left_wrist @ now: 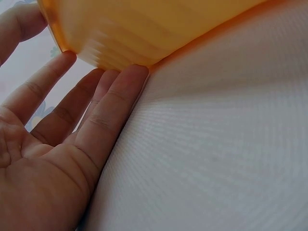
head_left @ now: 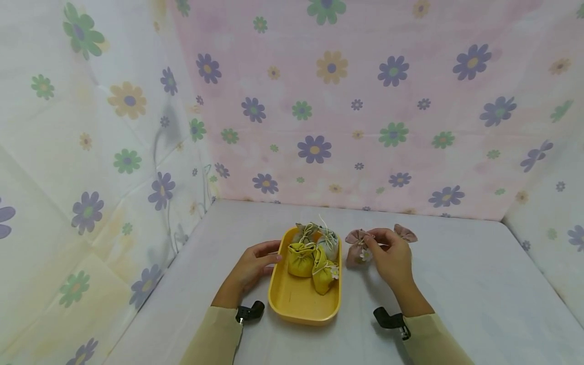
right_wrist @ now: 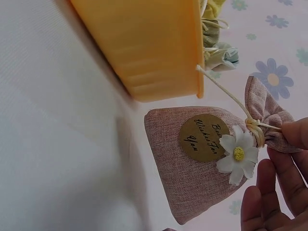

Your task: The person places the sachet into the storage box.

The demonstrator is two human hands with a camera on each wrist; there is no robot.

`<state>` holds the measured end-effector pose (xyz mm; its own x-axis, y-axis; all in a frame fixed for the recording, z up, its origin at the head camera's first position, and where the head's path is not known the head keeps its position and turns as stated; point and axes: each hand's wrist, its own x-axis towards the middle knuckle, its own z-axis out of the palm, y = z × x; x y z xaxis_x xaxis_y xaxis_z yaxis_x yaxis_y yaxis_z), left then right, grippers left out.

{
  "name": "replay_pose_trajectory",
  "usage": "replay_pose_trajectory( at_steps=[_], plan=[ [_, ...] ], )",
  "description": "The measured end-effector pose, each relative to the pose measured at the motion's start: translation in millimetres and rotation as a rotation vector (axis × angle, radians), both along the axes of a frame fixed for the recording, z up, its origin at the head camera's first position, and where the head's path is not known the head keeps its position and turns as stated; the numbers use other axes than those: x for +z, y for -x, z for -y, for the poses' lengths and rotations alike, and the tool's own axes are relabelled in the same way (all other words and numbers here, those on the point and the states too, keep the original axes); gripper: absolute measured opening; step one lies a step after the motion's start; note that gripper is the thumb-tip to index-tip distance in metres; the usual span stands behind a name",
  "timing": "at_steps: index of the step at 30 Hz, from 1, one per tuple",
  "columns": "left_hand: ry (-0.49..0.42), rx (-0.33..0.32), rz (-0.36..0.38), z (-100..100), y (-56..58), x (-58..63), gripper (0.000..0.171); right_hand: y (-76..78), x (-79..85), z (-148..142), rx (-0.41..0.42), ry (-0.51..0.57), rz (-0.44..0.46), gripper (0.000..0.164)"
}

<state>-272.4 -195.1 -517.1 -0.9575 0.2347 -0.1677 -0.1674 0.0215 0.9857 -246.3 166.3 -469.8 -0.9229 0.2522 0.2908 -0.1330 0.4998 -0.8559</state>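
Observation:
A yellow plastic tray (head_left: pixel 304 309) holds two yellow drawstring pouches (head_left: pixel 301 261), a grey-green pouch (head_left: pixel 304 233) and a pale blue pouch (head_left: pixel 327 246). My left hand (head_left: pixel 252 266) rests against the tray's left side; in the left wrist view its extended fingers (left_wrist: pixel 108 110) touch the wall near the base. With thumb and fingertips, my right hand (head_left: pixel 394 256) pinches the gathered top of a dusty-pink pouch (right_wrist: pixel 187 159) just right of the tray. That pouch carries a round brown label (right_wrist: pixel 202 137), a white flower (right_wrist: pixel 238 154) and a cream cord.
Another pink pouch (head_left: pixel 405 233) lies behind my right hand, partly hidden by it. A white cloth covers the table (head_left: pixel 479 284). Flower-print curtains (head_left: pixel 347 111) enclose the back and sides. Black wrist-camera mounts (head_left: pixel 390 318) sit at both cuffs.

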Motion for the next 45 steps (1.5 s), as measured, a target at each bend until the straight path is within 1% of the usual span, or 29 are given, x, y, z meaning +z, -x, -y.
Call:
replay_pose_trajectory(
  at_steps=[7,14,23,26,35,42,45],
  plan=[
    [0.002,-0.005,-0.003,0.1,0.3,-1.9,0.056,-3.2,6.3,-0.4,0.009,0.033,-0.008,0.019],
    [0.012,-0.002,0.001,0.0,-0.1,-0.5,0.055,-7.1,15.7,-0.2,0.019,0.038,-0.068,0.018],
    [0.008,-0.005,-0.004,-0.1,-0.3,0.8,0.055,-13.2,25.4,3.3,0.022,0.058,-0.071,0.020],
    [0.012,-0.005,-0.004,0.0,-0.3,0.7,0.055,-14.6,27.9,4.2,0.027,0.064,-0.086,0.022],
    [0.016,-0.013,-0.004,-0.9,0.9,0.2,0.056,-19.8,33.5,5.6,0.069,0.092,-0.172,0.019],
    [0.016,-0.004,0.006,0.4,1.1,-0.8,0.055,-25.4,40.5,11.1,0.109,0.126,-0.208,0.018],
    [0.009,-0.013,0.003,1.2,1.5,-1.9,0.055,-29.1,44.7,14.0,0.126,0.128,-0.224,0.017]
  ],
)
